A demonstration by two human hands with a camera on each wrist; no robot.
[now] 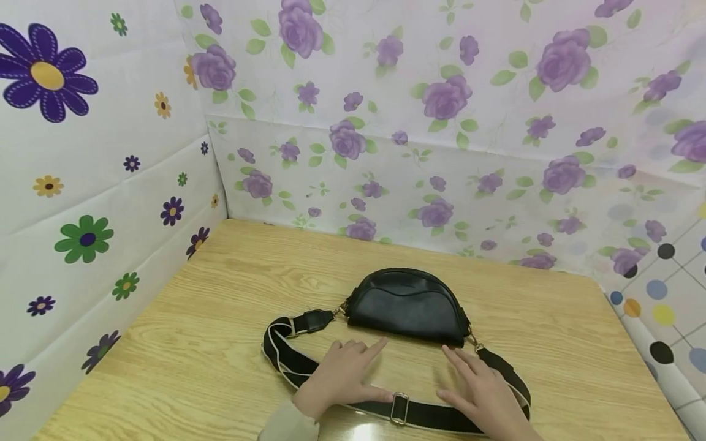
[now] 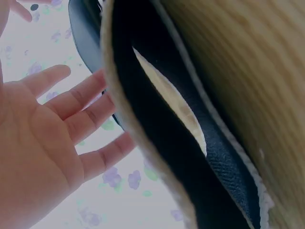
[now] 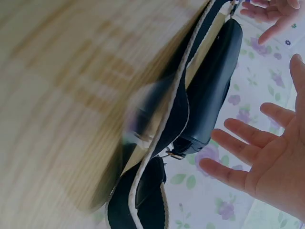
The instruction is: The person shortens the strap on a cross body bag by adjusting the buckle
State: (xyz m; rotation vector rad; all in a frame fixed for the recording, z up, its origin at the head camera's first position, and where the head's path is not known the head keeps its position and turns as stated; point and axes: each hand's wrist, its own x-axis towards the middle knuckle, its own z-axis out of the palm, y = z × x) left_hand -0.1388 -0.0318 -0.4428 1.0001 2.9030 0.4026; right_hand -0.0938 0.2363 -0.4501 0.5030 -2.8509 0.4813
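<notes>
A black half-moon shoulder bag (image 1: 406, 309) lies on the wooden table, its rounded top toward the back wall. Its wide black strap (image 1: 441, 418) with pale edging loops toward me, joined at both ends by gold-coloured clasps. A metal slider buckle (image 1: 399, 408) sits on the near stretch of strap. My left hand (image 1: 344, 373) hovers over the loop, fingers spread, index finger just short of the bag's lower edge. On the other side, my right hand (image 1: 482, 389) is spread too, fingertips near the bag's lower right corner. Both palms (image 2: 38, 143) show nothing held.
The light wood table (image 1: 182, 343) extends to either side of the bag. A cloth wall with purple roses (image 1: 347, 141) rises behind it. Flower-printed cloth (image 1: 85, 239) stands along the left edge, and dotted cloth (image 1: 664, 315) borders the right.
</notes>
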